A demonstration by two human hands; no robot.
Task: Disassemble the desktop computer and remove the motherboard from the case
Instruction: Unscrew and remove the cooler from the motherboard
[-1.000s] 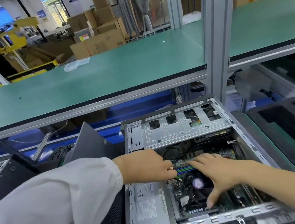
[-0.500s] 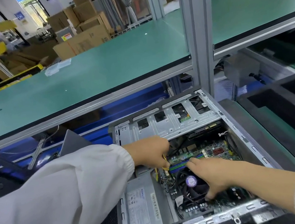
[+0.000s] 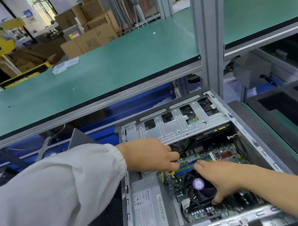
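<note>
Reaching into the open computer case (image 3: 247, 131), both hands are working at the memory slots (image 3: 191, 166) of the motherboard (image 3: 225, 154), which is still lying flat on the floor of the case, between the grey power supply (image 3: 148, 206) and the far side wall. The left hand (image 3: 151, 155) is curling its fingers down at the left end of the blue and green slots; they seem to be pinching or pressing something small there, but the fingertips are hiding it, so I cannot tell what they are holding. The right hand (image 3: 221, 177) is lying spread over the CPU cooler fan (image 3: 197, 185), with fingers mostly straight: the forefinger is touching the middle of the slots and the thumb is reaching down to the board near the lower edge of the fan.

In my judgement the step is releasing a memory module or its latch. To do it well, the left fingers should be pushing the end latch outward, not pulling the module sideways. The right hand should be steadying gently, and not leaning its weight on the fan or on the small capacitors (image 3: 200, 211) under the thumb. Black cables (image 3: 180, 148) are running just behind the left hand, under the drive cage (image 3: 174, 126); they should be staying clear of the fingers. Afterwards the cooler and cables are probably still waiting before the board can be coming out.
</note>
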